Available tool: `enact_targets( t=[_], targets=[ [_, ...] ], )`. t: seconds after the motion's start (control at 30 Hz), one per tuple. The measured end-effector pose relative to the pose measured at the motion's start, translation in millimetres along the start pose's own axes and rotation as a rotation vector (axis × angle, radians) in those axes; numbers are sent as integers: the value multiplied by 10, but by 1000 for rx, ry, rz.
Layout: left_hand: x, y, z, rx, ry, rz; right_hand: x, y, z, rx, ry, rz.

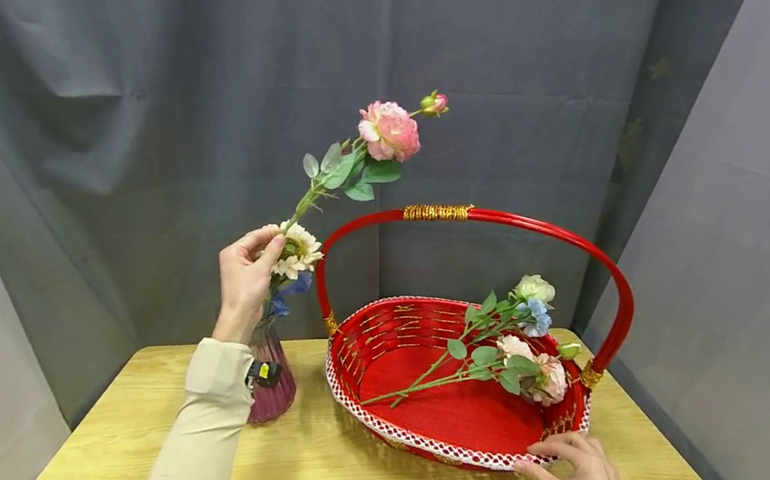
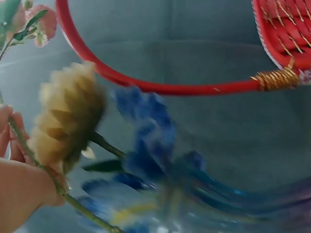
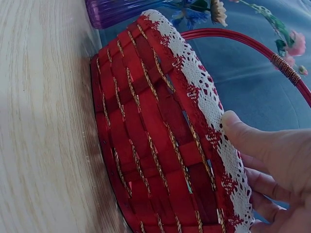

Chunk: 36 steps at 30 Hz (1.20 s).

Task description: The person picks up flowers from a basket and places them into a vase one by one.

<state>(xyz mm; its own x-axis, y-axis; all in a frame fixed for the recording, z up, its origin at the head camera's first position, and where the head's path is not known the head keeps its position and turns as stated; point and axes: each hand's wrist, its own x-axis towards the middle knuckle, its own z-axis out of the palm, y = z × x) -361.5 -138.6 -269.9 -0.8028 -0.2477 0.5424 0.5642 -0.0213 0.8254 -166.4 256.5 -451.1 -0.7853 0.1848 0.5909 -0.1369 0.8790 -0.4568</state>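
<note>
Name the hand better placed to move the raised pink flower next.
Likely the left hand: it pinches the stem of the pink flower. The right hand is well away from it, holding the basket's lace rim.

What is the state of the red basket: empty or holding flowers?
The basket holds flowers: in the head view, their stems lie across its floor.

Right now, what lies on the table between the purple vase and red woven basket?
The head view shows only bare wooden tabletop between the purple vase and red woven basket.
</note>
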Motion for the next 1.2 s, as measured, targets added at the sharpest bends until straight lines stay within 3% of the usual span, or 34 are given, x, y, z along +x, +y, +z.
enact_targets(
  t=[0.13,0.23,0.4,0.6,0.77,0.93,1.0,1.2],
  targets=[
    [20,-118,-94,-24,45,30,7,-14,-2,5,-2,8],
    [23,-177,-154,13,51,41,17,-19,5,10,15,1],
    [17,-264,-240,101,45,-4,26,-20,8,-2,16,-15],
    [49,-376,-287,84,79,-86,22,-28,-11,-11,-6,-2],
    [57,-457,-327,145,116,-84,15,-30,-9,-14,6,-3],
    [42,-473,-353,252,59,-86,6,-19,-10,-11,20,-10],
    [43,-457,-354,337,21,-87,-1,-18,-10,-3,33,-8],
    [56,-427,-440,587,-160,-31,-6,-15,-37,4,44,-5]
  ],
)
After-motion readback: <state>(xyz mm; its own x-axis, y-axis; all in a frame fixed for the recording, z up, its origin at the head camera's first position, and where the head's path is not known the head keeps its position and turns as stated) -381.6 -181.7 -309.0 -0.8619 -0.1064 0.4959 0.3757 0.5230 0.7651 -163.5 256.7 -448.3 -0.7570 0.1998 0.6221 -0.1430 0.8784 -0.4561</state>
